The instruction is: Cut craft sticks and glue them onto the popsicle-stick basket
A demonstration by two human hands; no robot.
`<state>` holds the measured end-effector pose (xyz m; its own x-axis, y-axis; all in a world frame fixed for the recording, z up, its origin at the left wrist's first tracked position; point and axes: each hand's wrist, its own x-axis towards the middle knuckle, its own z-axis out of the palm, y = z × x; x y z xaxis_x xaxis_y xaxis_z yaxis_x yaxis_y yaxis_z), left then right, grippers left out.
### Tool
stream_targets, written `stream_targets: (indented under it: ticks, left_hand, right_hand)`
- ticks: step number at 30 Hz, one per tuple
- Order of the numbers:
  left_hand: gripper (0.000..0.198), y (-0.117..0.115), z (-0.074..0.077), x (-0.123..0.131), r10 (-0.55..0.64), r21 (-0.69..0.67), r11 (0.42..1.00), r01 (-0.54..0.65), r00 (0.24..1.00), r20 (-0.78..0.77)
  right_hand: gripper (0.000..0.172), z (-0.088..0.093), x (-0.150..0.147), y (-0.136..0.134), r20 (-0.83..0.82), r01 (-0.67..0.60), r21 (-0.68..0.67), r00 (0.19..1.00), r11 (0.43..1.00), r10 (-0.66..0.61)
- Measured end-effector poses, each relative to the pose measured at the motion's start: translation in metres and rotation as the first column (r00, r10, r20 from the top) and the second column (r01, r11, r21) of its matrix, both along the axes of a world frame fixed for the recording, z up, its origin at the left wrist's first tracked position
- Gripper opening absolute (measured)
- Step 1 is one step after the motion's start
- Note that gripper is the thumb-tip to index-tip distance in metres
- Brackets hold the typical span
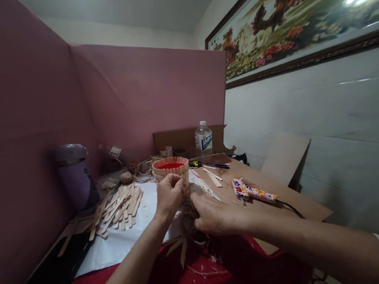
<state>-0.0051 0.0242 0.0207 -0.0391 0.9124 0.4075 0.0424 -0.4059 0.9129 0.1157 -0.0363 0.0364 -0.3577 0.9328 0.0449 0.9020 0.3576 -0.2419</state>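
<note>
A round container of upright craft sticks (160, 171) with a red inside stands in front of me. My left hand (171, 194) is at its near wall, thumb and fingertips pinched together. What is in the pinch, if anything, is too small to make out. Just to the right and lower, my right hand (213, 214) has its fingers curled closed beside the container's base; their grip is hidden. Below the hands lie a dim ring-shaped thing, a few loose craft sticks (183, 252) and a thin strand of twine (208, 273) on red cloth.
On the left, a heap of craft sticks (124, 207) lies on white paper (103, 255) near a purple flask (76, 176). A ball of twine (126, 177) sits behind. A plastic bottle (204, 142) stands at the back. A flowered glue gun (253, 192) with a cord lies right on cardboard.
</note>
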Motion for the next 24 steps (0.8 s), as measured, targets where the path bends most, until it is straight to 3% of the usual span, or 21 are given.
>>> stream_targets:
  ticks: [5, 10, 13, 17, 19, 21, 24]
  left_hand:
    - [0.013, 0.005, -0.003, -0.003, 0.01, 0.001, 1.0, -0.01, 1.0, -0.002]
    - [0.012, 0.003, -0.003, -0.001, 0.01, -0.041, 0.999, -0.01, 1.0, -0.005]
    - [0.013, 0.001, 0.001, -0.001, 0.0, -0.064, 0.998, 0.0, 1.0, 0.002]
    - [0.017, -0.001, 0.013, -0.007, -0.019, 0.005, 1.0, 0.018, 0.992, 0.121]
    - [0.019, -0.001, 0.018, -0.012, -0.027, 0.038, 0.999, 0.019, 0.978, 0.206]
    - [0.02, -0.001, 0.021, -0.016, -0.039, 0.049, 0.998, 0.027, 0.962, 0.27]
    - [0.02, 0.0, 0.024, -0.021, -0.061, 0.066, 0.997, 0.041, 0.941, 0.333]
  right_hand:
    - [0.039, 0.006, 0.002, -0.005, -0.078, 0.04, -0.077, 0.996, 0.996, -0.047]
    - [0.029, 0.017, 0.033, -0.029, -0.109, 0.057, -0.047, 0.992, 0.997, -0.062]
    - [0.028, 0.024, 0.057, -0.044, -0.27, 0.061, -0.195, 0.956, 0.979, -0.113]
    - [0.05, 0.021, 0.073, -0.05, -0.558, 0.092, -0.267, 0.797, 0.959, -0.232]
    - [0.051, 0.016, 0.071, -0.046, -0.652, 0.082, -0.343, 0.696, 0.936, -0.3]
    - [0.042, 0.01, 0.062, -0.039, -0.754, -0.003, -0.461, 0.529, 0.887, -0.39]
    - [0.028, 0.006, 0.042, -0.025, -0.874, -0.112, -0.455, 0.246, 0.883, -0.419]
